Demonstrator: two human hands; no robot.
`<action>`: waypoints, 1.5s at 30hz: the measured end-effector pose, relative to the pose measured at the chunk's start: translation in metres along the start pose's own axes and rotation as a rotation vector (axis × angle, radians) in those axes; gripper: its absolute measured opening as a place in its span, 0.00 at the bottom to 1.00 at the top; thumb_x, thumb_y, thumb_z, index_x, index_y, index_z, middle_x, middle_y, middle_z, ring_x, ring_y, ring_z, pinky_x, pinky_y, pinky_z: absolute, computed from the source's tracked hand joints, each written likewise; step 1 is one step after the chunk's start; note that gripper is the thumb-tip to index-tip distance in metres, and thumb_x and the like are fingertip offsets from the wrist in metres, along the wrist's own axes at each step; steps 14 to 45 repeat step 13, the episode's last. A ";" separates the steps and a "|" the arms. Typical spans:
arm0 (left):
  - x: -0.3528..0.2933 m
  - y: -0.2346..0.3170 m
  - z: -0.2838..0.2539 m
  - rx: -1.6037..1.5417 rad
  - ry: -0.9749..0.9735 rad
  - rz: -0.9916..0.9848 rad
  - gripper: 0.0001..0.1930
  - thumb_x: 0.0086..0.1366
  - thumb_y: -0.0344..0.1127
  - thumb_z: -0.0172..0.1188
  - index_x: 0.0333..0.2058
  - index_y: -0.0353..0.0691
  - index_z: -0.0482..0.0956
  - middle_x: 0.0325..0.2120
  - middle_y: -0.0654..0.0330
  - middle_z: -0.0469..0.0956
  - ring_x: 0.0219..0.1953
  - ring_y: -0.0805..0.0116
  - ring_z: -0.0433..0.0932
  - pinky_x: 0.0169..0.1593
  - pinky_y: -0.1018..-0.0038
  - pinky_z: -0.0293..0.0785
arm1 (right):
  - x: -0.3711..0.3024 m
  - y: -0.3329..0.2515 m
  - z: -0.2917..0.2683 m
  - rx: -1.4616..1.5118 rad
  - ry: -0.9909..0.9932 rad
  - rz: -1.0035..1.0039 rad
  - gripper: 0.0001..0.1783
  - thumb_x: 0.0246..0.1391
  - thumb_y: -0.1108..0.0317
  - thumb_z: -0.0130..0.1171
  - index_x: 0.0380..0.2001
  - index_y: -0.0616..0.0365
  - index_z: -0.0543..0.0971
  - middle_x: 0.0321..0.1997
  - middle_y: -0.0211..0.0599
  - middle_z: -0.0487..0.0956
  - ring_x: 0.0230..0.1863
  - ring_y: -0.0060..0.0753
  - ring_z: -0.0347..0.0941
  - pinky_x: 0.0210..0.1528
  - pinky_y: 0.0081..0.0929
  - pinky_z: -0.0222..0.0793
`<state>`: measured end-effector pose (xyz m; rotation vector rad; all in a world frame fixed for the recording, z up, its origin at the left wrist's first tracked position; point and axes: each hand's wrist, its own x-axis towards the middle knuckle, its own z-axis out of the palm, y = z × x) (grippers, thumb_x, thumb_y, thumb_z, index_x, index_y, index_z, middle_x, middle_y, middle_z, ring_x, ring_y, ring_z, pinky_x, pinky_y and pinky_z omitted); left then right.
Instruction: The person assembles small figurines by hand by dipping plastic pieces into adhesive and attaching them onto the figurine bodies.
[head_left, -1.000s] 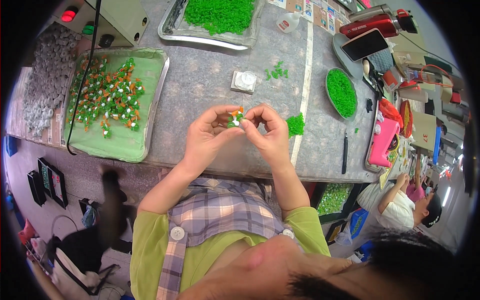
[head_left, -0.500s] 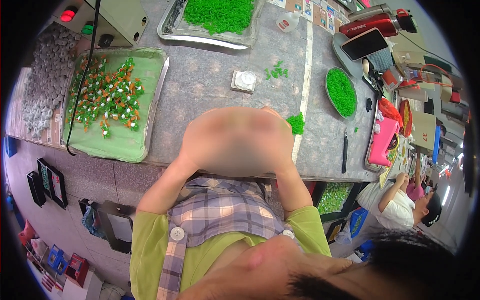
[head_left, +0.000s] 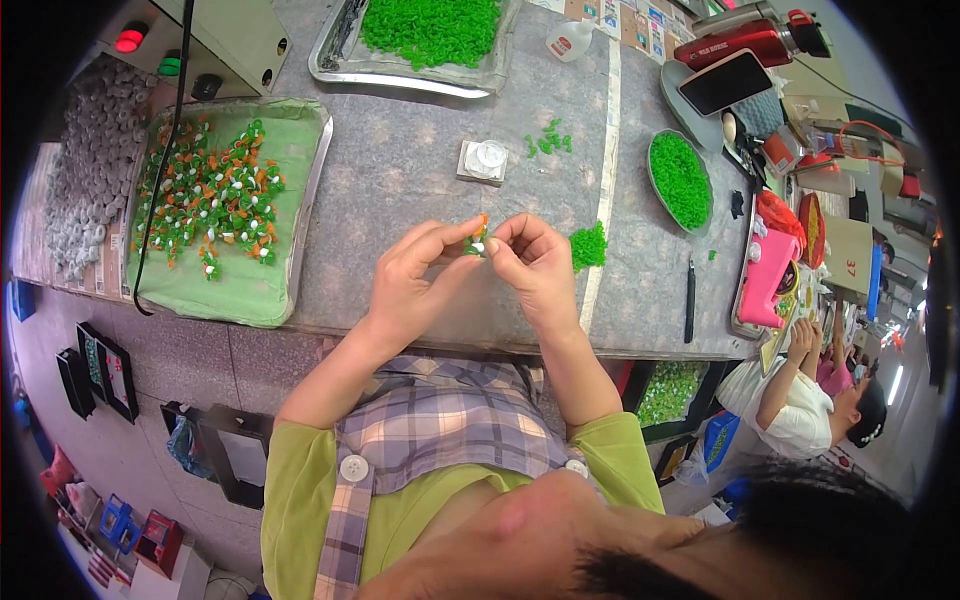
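Above the grey worktop, my left hand (head_left: 420, 275) pinches a small plastic piece (head_left: 479, 240) in green, white and orange between thumb and fingertips. Right beside it, my right hand (head_left: 535, 268) has its thumb and index finger pressed together at the piece's edge. Whatever sits in that pinch is too small to make out. A pile of small green pieces (head_left: 589, 246) lies just right of my right hand. Beyond my hands stands a little square block with a round white top (head_left: 486, 159), and several loose green pieces (head_left: 549, 140) are scattered to its right.
At left, a green-lined tray (head_left: 285, 290) holds many similar tricolour pieces. A metal tray (head_left: 400, 86) of green pieces sits at the back. To the right are a bowl (head_left: 655, 185) of green pieces, a black pen-like tool (head_left: 690, 300) and a phone (head_left: 725, 83). A dark cable (head_left: 165, 190) crosses the left tray.
Both hands were blurred over before, and now their fingers and the small piece between them show clearly. They remain in about the same place over the worktop.
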<state>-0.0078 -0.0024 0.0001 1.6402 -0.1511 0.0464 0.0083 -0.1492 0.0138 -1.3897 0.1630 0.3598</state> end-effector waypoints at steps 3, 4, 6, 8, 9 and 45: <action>0.002 -0.001 0.001 -0.034 -0.005 -0.010 0.17 0.50 0.26 0.59 0.42 0.39 0.74 0.27 0.60 0.72 0.29 0.73 0.74 0.34 0.80 0.73 | 0.001 0.002 -0.003 -0.017 -0.011 -0.020 0.05 0.45 0.74 0.57 0.24 0.60 0.71 0.21 0.21 0.69 0.23 0.09 0.60 0.24 0.10 0.55; 0.002 0.000 0.001 -0.034 -0.011 -0.023 0.16 0.51 0.26 0.58 0.42 0.39 0.74 0.27 0.61 0.72 0.30 0.73 0.74 0.35 0.80 0.72 | 0.002 0.002 -0.003 -0.016 -0.013 -0.020 0.05 0.45 0.74 0.57 0.24 0.60 0.71 0.21 0.21 0.69 0.23 0.09 0.60 0.24 0.10 0.55; 0.003 0.000 0.000 -0.032 -0.013 -0.034 0.16 0.51 0.26 0.58 0.41 0.38 0.74 0.27 0.61 0.72 0.30 0.73 0.74 0.35 0.79 0.72 | 0.002 0.001 -0.004 -0.006 -0.004 0.009 0.05 0.45 0.73 0.57 0.24 0.61 0.72 0.21 0.21 0.69 0.23 0.10 0.61 0.24 0.10 0.55; 0.002 -0.006 -0.002 -0.093 -0.049 -0.070 0.17 0.52 0.27 0.58 0.43 0.39 0.73 0.30 0.61 0.73 0.32 0.74 0.74 0.37 0.80 0.71 | 0.001 0.000 -0.003 -0.034 0.001 0.009 0.05 0.45 0.73 0.58 0.25 0.61 0.72 0.22 0.22 0.70 0.23 0.10 0.62 0.24 0.10 0.56; 0.002 -0.007 -0.002 -0.089 -0.040 -0.066 0.17 0.52 0.27 0.58 0.43 0.39 0.73 0.30 0.61 0.73 0.32 0.74 0.74 0.37 0.80 0.71 | 0.000 -0.001 -0.003 -0.062 0.012 0.011 0.06 0.45 0.72 0.58 0.26 0.62 0.73 0.22 0.23 0.71 0.24 0.10 0.62 0.25 0.10 0.57; -0.001 -0.013 -0.006 -0.382 -0.081 -0.275 0.19 0.54 0.32 0.57 0.47 0.42 0.70 0.35 0.60 0.73 0.39 0.71 0.72 0.44 0.79 0.68 | -0.001 0.004 -0.005 -0.164 -0.051 -0.088 0.10 0.45 0.70 0.60 0.31 0.62 0.75 0.28 0.32 0.77 0.29 0.14 0.69 0.30 0.10 0.62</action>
